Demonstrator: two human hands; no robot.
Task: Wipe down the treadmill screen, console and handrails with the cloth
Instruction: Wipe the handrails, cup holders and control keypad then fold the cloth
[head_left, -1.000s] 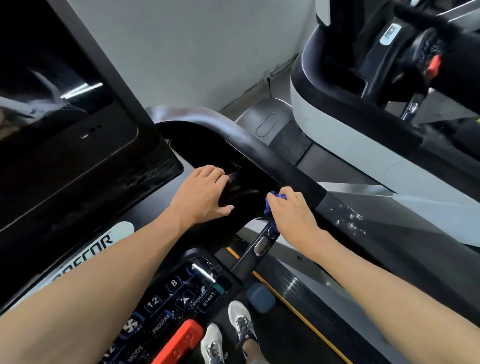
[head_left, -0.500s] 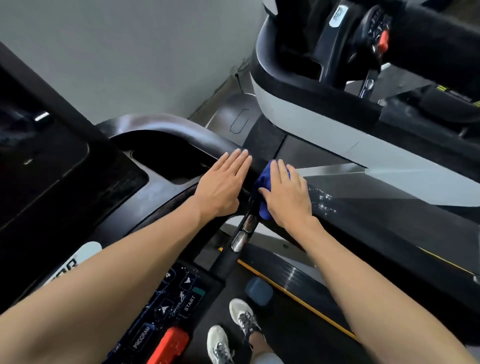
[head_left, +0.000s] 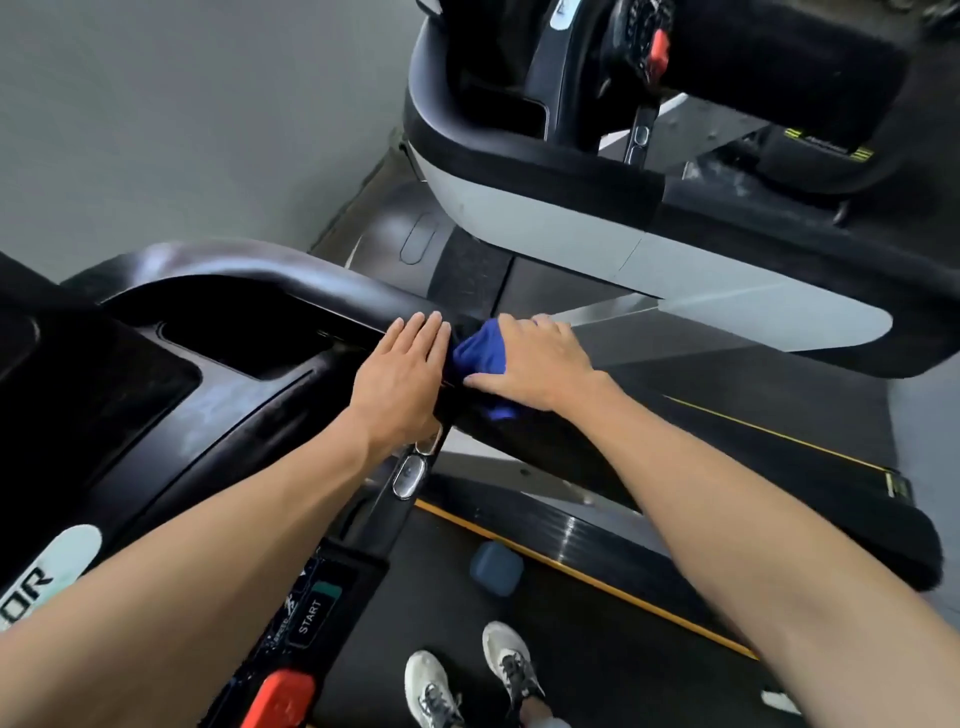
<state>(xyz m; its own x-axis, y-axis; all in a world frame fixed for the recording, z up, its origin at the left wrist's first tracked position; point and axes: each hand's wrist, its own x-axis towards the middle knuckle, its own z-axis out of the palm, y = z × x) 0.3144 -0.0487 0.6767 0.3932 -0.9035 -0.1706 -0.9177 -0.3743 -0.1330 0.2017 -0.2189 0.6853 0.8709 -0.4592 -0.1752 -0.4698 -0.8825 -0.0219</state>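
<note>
Around the black handrail (head_left: 597, 447), the nearest things are a second treadmill (head_left: 649, 244) beyond it, grey-sided with a red clip on its own console, and a small blue-grey block (head_left: 496, 569) on the belt (head_left: 597, 649) below it, beside the person's two white shoes (head_left: 511, 662). A narrow bar with oval metal sensors (head_left: 408, 475) crosses under the handrail near the hands. The handrail's long axis runs from the console (head_left: 197, 415) at its upper-left end down to the lower right. The blue cloth (head_left: 480, 356) lies on the handrail, bunched under the right hand (head_left: 540, 364), whose fingers curl over it and the rail. The left hand (head_left: 400, 382) rests flat, fingers straight and together, just left of the cloth. Below the console sit a START button (head_left: 310, 616) and a red stop tab (head_left: 283, 699). A plain grey wall (head_left: 182, 119) stands behind the handrail.
</note>
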